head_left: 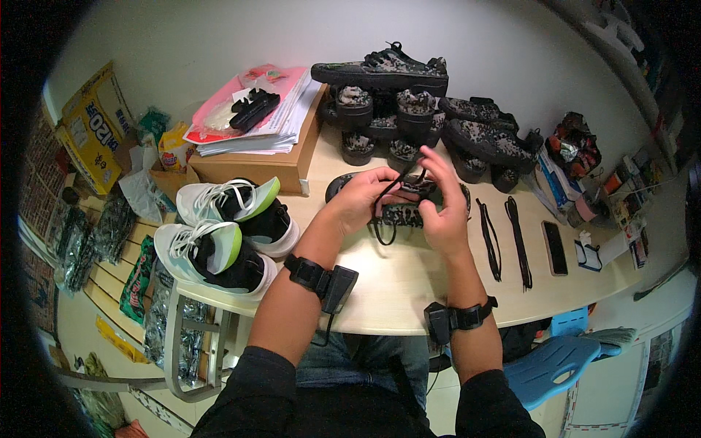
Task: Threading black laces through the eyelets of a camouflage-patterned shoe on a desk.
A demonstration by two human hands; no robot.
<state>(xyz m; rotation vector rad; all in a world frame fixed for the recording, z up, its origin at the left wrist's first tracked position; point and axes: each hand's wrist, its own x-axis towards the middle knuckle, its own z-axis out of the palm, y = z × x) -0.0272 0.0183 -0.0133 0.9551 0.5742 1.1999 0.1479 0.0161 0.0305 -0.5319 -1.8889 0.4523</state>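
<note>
A camouflage-patterned shoe (401, 213) lies on the table in front of me, partly hidden by both hands. My left hand (363, 198) is closed on a black shoelace (385, 237), which hangs in a loop below its fingers. From there the lace runs up to the raised fingers of my right hand (447, 212), which appear to hold it between their tips. The right thumb rests beside the shoe's opening. Two bundled black shoelaces, a shorter one (489, 237) and a longer one (519, 241), lie to the right of my right hand.
Several camouflage shoes (380, 75) are stacked against the wall, with more (493, 139) beside them. White-and-green sneakers (212, 244) stand at the left edge, before a cardboard box (292, 153) bearing papers. A phone (554, 248) lies right; a blue stool (555, 369) stands below the table.
</note>
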